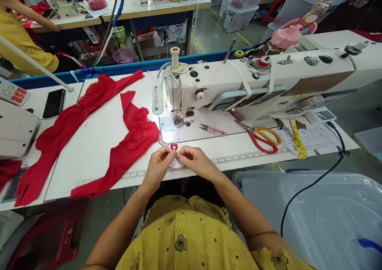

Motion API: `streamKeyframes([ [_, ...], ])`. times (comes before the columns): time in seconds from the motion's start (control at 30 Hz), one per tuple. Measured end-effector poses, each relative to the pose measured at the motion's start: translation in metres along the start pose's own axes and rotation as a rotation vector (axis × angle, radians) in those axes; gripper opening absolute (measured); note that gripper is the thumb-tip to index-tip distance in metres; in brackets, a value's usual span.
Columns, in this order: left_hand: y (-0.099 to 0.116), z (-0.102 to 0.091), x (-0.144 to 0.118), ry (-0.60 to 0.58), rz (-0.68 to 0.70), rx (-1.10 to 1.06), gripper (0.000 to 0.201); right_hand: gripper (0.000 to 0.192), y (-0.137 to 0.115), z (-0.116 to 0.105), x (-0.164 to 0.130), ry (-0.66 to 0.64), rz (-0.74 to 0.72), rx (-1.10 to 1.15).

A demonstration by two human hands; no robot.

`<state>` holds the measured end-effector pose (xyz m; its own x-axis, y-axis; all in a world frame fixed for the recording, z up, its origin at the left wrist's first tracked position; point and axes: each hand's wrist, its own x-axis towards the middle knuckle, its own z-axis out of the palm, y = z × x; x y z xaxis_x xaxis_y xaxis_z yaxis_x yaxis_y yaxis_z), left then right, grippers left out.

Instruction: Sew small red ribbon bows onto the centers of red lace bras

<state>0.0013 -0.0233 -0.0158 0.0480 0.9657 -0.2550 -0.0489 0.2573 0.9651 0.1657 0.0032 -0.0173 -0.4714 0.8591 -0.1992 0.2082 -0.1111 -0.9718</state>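
Note:
My left hand (160,163) and my right hand (195,161) meet at the table's front edge, fingertips pinched close together. Between them shows a small white label-like piece (175,162) with print on it and a red patch at its top; both hands appear to hold it. Just beyond my fingers stands the white sewing machine (191,90), its needle area lit. A red lace-trimmed bra piece (131,136) lies left of my left hand. Pink thread snips (213,130) rest on the machine bed, and scissors (262,136) with red and orange handles lie to the right.
A second red garment (64,128) stretches across the table's left, near a black phone (54,103). At the right are a yellow tape measure (298,140), papers and a hanging black cable (312,182) above a clear plastic bin lid (334,206). Another person (24,39) sits at upper left.

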Motion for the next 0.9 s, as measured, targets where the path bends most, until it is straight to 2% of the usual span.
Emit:
streamKeyframes([
  [0.13, 0.002, 0.0, -0.001, 0.006, -0.029, -0.018, 0.03, 0.028, 0.001, -0.002, -0.001, 0.005, 0.006, 0.009],
  [0.33, 0.002, 0.0, -0.002, -0.022, -0.054, -0.033, 0.032, 0.022, -0.006, -0.008, 0.004, 0.091, -0.008, 0.099],
  [0.53, 0.002, 0.0, -0.003, -0.046, -0.036, -0.027, 0.035, 0.019, -0.004, -0.001, 0.013, 0.113, -0.001, 0.165],
  [0.77, 0.003, -0.001, -0.003, -0.052, -0.066, -0.04, 0.036, 0.027, -0.002, -0.002, 0.015, 0.104, 0.005, 0.251],
  [0.9, 0.003, -0.001, -0.003, -0.055, -0.046, -0.033, 0.035, 0.02, -0.005, 0.0, 0.015, 0.109, -0.025, 0.217],
])
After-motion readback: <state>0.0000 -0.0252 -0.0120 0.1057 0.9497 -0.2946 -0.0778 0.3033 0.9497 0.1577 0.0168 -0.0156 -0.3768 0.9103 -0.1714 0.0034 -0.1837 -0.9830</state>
